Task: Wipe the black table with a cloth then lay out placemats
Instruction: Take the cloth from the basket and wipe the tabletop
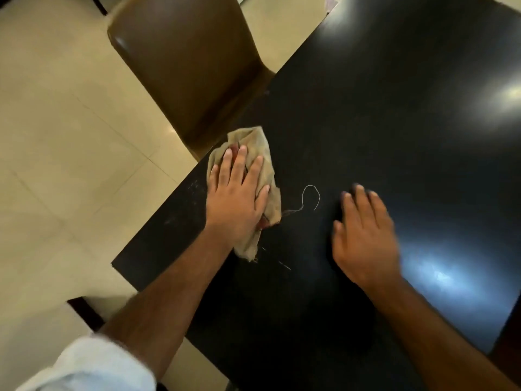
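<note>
Light: warm, rather dim indoors.
Glare: bright patches on the black table [394, 108], far beyond and just right of the right hand [363, 238] fingers.
Shadow: dark under both forearms.
Blur: right hand smeared; left hand [236, 193] sharper.
Edges: wide-angle bending.

My one head camera looks steeply down, close over the black table [394, 122], just beyond my hands

The black table [394, 122] carries a crumpled cloth [262, 153] near its left edge, with a loose thread [310, 193] just right of the cloth.
</note>
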`<state>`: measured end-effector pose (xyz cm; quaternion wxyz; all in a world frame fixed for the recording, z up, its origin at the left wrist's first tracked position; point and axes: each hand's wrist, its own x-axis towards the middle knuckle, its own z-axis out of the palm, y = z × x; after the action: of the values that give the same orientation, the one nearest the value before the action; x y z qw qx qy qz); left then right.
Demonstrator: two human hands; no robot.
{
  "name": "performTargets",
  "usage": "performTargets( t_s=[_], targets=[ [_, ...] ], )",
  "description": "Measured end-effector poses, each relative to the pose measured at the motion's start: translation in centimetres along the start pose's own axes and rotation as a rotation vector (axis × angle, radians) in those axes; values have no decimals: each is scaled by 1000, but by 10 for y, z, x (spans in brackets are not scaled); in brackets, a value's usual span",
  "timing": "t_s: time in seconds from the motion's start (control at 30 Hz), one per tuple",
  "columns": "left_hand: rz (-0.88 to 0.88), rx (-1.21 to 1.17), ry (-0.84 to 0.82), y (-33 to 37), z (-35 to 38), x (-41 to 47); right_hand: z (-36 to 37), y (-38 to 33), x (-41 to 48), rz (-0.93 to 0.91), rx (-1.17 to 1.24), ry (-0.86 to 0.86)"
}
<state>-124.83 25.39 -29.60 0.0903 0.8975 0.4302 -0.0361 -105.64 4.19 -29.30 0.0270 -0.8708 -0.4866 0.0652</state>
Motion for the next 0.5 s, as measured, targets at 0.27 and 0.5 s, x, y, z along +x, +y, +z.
performTargets(
  t_s=[0.27,0.5],
  targets=[
    [-7,28,-109,-31,13,-121,8,-68,83,-179,16,-45],
    [-184,4,14,-31,5,-16,10,-70,79,-169,30,-6]
  ],
)
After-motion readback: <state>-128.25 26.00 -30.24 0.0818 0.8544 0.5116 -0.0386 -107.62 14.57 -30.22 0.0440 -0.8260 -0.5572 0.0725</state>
